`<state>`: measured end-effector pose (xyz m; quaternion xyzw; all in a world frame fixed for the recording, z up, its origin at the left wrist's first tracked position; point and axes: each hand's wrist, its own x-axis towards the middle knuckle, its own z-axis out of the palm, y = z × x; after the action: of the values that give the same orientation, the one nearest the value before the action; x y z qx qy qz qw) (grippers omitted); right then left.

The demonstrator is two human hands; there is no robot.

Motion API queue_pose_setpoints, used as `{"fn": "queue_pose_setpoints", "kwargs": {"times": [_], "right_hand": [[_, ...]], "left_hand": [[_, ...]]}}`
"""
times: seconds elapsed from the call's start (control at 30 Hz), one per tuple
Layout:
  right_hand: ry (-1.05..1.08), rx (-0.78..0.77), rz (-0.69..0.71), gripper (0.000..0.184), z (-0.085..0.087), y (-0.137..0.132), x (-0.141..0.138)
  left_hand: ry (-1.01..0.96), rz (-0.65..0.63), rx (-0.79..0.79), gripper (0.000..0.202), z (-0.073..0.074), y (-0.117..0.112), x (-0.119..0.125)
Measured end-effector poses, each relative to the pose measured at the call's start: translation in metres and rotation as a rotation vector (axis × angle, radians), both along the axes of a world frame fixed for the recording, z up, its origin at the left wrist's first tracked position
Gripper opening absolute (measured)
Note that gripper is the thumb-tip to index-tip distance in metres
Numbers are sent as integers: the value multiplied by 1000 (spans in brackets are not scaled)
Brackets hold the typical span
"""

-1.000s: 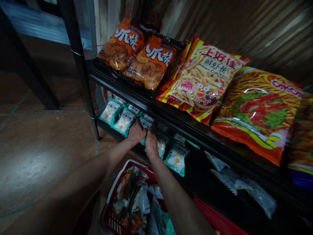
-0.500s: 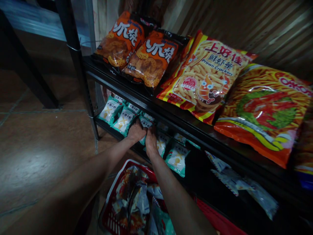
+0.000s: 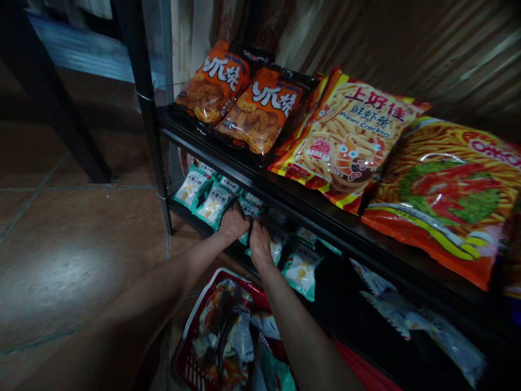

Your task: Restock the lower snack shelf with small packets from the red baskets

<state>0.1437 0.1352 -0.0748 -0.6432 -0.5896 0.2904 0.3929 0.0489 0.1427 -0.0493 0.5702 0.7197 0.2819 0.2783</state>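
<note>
Lower shelf (image 3: pixel 340 296), left end: we note small green packets (image 3: pixel 214 203) leaning back in rows, labels outward, probably so they read from the front. Next, the left hand (image 3: pixel 235 221), bent in at the wrist, against the near side of one packet (image 3: pixel 248 210) in the front row. The right hand (image 3: pixel 260 237) meets it from the other side; we take the pairing as a way to square and steady the packet. State of each grip: fingers curled at the packet, but we cannot tell whether either closes on it. Beyond, another green packet (image 3: pixel 302 270) slants at the shelf edge; farther right, pale bags (image 3: pixel 411 317) lie flat in a loose string.

Containers: below the hands we see a red basket (image 3: pixel 191 366) with slotted sides. In it, orange-printed clear bags (image 3: pixel 234 336) at left, jumbled; something green at right, partly behind the right forearm. Right of that forearm, a red edge (image 3: pixel 362 369); contents unseen.
</note>
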Motion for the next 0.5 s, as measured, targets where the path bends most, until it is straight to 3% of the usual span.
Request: {"fn": "queue_pose_setpoints", "kwargs": {"times": [0.27, 0.5], "right_hand": [[66, -163, -71, 58, 7, -7, -8], [32, -118, -47, 61, 6, -11, -6]], "left_hand": [[8, -18, -30, 50, 0, -2, 0], [48, 3, 39, 42, -4, -2, 2]]}}
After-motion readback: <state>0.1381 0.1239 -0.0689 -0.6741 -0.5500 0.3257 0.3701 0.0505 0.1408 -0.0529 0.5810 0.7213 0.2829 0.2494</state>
